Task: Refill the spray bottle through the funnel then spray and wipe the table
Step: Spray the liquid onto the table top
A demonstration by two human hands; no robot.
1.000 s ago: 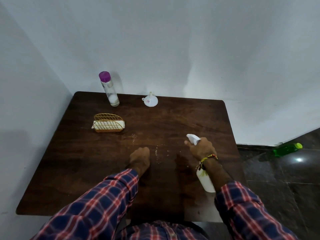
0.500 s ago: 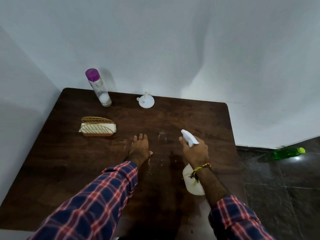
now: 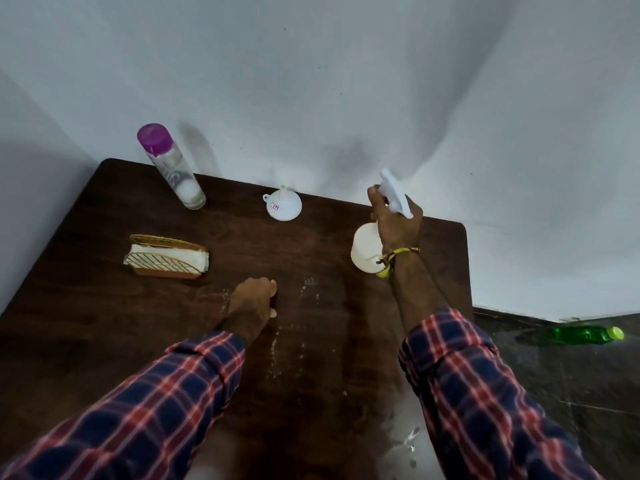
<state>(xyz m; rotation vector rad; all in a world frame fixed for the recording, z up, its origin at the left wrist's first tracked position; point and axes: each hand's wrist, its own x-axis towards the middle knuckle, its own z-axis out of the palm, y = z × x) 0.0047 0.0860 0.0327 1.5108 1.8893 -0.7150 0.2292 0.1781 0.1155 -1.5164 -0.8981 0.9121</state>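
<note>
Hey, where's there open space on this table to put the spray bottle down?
Bare wood lies between the funnel and the spray bottle in the right hand, and at the table's near left, below the napkin holder. The purple-capped bottle crowds the far left; droplets surround the left hand.

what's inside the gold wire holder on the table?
The gold wire holder holds a stack of white napkins, lying between its two wire sides. How many there are cannot be seen; the wires and the stack itself cover the lower ones.

Both sleeves are plaid flannel, navy crossed with red and white, cuffs rolled back above the wrists. A yellow and dark braided thread band circles the right wrist.
</note>
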